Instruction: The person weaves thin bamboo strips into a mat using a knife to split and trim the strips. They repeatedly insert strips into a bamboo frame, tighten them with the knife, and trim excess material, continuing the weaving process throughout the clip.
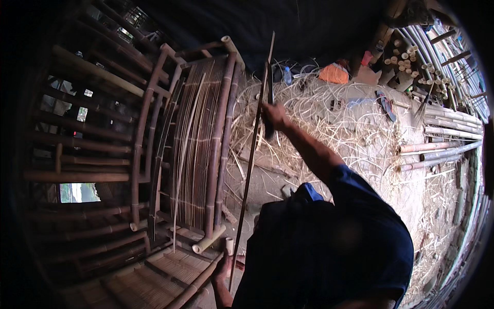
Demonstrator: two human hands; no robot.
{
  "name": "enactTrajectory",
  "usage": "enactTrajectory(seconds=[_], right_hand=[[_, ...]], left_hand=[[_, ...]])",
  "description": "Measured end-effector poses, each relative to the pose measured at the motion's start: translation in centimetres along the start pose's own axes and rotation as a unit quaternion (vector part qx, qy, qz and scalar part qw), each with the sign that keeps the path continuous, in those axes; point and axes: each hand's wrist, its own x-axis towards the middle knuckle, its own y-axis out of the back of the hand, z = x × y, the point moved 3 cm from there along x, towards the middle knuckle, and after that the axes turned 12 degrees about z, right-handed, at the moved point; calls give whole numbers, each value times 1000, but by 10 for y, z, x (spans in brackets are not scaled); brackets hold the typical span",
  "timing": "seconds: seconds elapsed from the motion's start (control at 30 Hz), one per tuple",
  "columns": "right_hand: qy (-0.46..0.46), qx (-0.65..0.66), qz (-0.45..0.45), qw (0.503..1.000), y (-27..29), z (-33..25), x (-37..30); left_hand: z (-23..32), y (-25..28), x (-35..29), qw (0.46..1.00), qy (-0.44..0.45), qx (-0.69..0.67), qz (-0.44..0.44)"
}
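You held a long thin bamboo strip point(247, 170) nearly upright in front of you, just beside a bamboo seat frame point(213, 139) standing on its edge. Your right hand point(274, 116) was raised and clenched around the handle of a knife point(269, 85), whose blade lay along the upper part of the strip. Your left hand point(223, 269) was low down, closed around the strip near its foot.

The work looked like paring or splitting the strip. To do it well, I'd judge you needed the blade lying flat along the grain and not biting across it. You also needed a firm low grip so the strip could not whip or bow. Your left fingers belonged well clear of the blade's line, and short strokes would have been safer than one long pull. A strip that thin could split off to one side if the knife twisted.

Counted, there were:
- one strip in hand
- one knife
- two hands at work
- one seat frame on edge
- one orange bundle point(333, 73) on the ground beyond
- at least six long poles point(447, 131) lying to your right, too crowded to number exactly

Shavings point(339, 123) covered the ground, past counting.
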Motion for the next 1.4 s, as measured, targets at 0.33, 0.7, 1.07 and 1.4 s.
enactTrajectory(seconds=[0.33,0.7,1.07,1.4], right_hand=[[496,-249,-20,831,19,-9,-67],[157,-400,-140,892,6,-50,-136],[274,-398,-89,871,26,-75,-113],[367,-364,-36,855,49,-53,-22]], left_hand=[[164,-116,29,832,-527,123,121],[214,-142,2,884,-465,26,47],[176,-118,-51,868,-487,85,48],[112,-66,-82,873,-437,183,116]])
